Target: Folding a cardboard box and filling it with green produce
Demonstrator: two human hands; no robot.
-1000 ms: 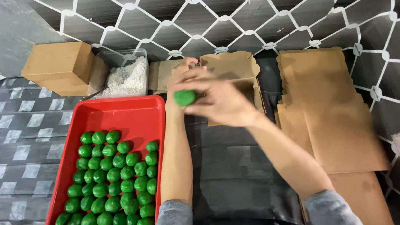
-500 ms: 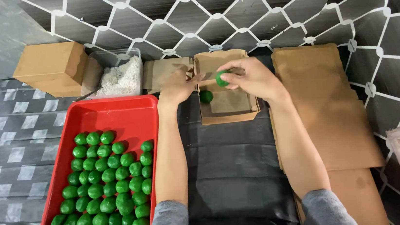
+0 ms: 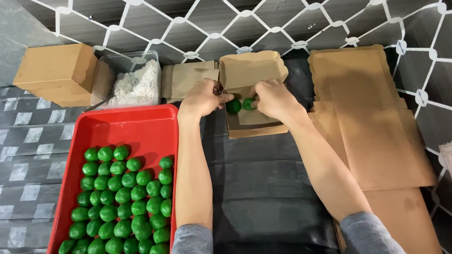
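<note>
Head view: left hand (image 3: 200, 98) and right hand (image 3: 271, 98) each pinch a small round green fruit (image 3: 233, 106) over the open brown cardboard box (image 3: 252, 70), fingers clenched so neither drops; red plastic tray (image 3: 142, 121) lower left.

Even, fairly bright light over my bench, sharp almost throughout.

Soft glare lay on the red tray (image 3: 154, 113) rim at nine o'clock; my arms cast faint shadows toward six o'clock, and the edges at three o'clock bowed and blurred slightly.

Matt brown cardboard box (image 3: 253, 120); glossy green balls (image 3: 234, 107); shiny red plastic tray (image 3: 143, 125); smooth black sheet (image 3: 263, 195).
</note>
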